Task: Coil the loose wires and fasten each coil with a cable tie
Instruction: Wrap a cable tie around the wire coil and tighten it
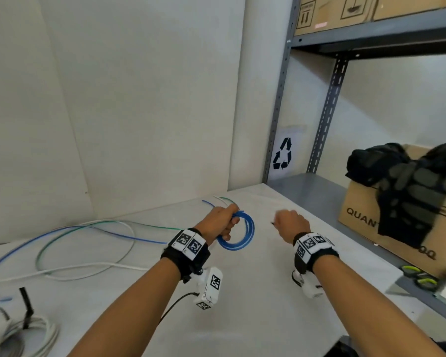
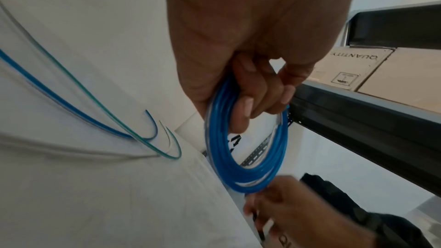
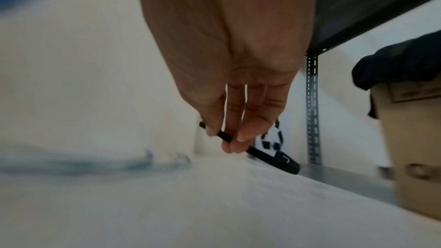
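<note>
My left hand [image 1: 223,222] grips a coil of blue wire [image 1: 245,237] just above the white table [image 1: 242,292]; its fingers curl through the loop of the coil [image 2: 248,157]. To the right of the coil, my right hand [image 1: 290,224] pinches a black cable tie [image 3: 267,155] between thumb and fingertips [image 3: 241,135]. The tie's head end hangs low over the table. In the head view only a small black tip of the tie [image 1: 272,223] shows past the knuckles. Loose blue [image 1: 70,231], green [image 1: 49,244] and white wires [image 1: 88,266] trail across the table to the left.
A white wire coil [image 1: 34,336] bound by a black tie lies at the lower left. A grey metal shelf rack [image 1: 319,186] stands right of the table, holding a cardboard box [image 1: 402,228] draped with dark cloth [image 1: 407,186]. A wall closes the back.
</note>
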Available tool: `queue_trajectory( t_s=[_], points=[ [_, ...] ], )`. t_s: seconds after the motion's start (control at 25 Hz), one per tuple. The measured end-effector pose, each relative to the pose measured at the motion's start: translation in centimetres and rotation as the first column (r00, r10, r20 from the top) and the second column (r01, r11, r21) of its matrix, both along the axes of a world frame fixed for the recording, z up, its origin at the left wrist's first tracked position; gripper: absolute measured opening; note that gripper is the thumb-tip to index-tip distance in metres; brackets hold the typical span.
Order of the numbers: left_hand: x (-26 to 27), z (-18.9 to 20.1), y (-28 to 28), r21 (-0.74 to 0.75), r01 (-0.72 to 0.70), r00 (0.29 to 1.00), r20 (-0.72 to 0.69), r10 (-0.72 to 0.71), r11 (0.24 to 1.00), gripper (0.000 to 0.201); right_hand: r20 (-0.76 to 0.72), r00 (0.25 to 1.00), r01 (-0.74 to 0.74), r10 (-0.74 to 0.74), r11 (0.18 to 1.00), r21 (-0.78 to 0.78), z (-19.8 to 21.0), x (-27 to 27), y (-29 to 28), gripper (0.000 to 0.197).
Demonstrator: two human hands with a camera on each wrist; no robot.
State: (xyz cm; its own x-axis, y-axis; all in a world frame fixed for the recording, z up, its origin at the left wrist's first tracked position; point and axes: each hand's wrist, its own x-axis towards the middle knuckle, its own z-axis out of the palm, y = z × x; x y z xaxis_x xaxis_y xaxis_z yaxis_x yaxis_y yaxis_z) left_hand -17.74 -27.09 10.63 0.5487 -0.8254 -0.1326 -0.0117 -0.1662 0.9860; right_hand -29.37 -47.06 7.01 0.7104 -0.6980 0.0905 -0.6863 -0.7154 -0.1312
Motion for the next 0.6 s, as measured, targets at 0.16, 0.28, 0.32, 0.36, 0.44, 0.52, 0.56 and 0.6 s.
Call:
queue_trajectory(
  t_s=[0.16,0.28,0.32,0.36,0.44,0.52,0.56,0.6],
  points=[
    [5.3,0.2,3.3,-0.055,-0.176,0.984,-0.047,0.174,0.983,0.038,0.738,0.666,-0.436,-0.110,0.745,0.504,5.5,7.9,6.9,0.011],
    [9.5,-0.5,7.6,-0.054,-0.329,0.944,-0.052,0.327,0.943,0.039,0.804,0.578,-0.643,-0.135,0.531,0.552,7.0,13.0,13.4,0.005],
    [10.5,-0.7,8.9,-0.053,-0.373,0.927,-0.055,0.371,0.926,0.039,0.801,0.583,-0.682,-0.134,0.454,0.573,6.6,14.4,15.0,0.007],
    [11.7,-1.1,10.6,-0.051,-0.424,0.905,-0.061,0.421,0.904,0.039,0.794,0.598,-0.710,-0.114,0.384,0.590,5.8,16.0,16.7,0.010],
    [13.3,-1.9,13.5,-0.049,-0.496,0.867,-0.072,0.492,0.867,0.039,0.789,0.612,-0.737,-0.057,0.319,0.596,4.0,18.5,19.6,0.014],
    [14.7,-2.8,16.0,-0.042,-0.560,0.828,-0.038,0.559,0.827,0.039,0.809,0.587,-0.772,-0.026,0.283,0.569,2.6,20.4,22.3,0.015],
    [15.3,-3.3,17.2,-0.042,-0.595,0.804,-0.015,0.595,0.803,0.037,0.822,0.569,-0.787,-0.031,0.271,0.555,2.0,21.2,23.6,0.015],
    [15.7,-3.8,18.2,-0.050,-0.625,0.780,-0.012,0.625,0.779,0.034,0.836,0.548,-0.799,-0.038,0.273,0.536,1.5,21.7,24.7,0.015]
  ],
)
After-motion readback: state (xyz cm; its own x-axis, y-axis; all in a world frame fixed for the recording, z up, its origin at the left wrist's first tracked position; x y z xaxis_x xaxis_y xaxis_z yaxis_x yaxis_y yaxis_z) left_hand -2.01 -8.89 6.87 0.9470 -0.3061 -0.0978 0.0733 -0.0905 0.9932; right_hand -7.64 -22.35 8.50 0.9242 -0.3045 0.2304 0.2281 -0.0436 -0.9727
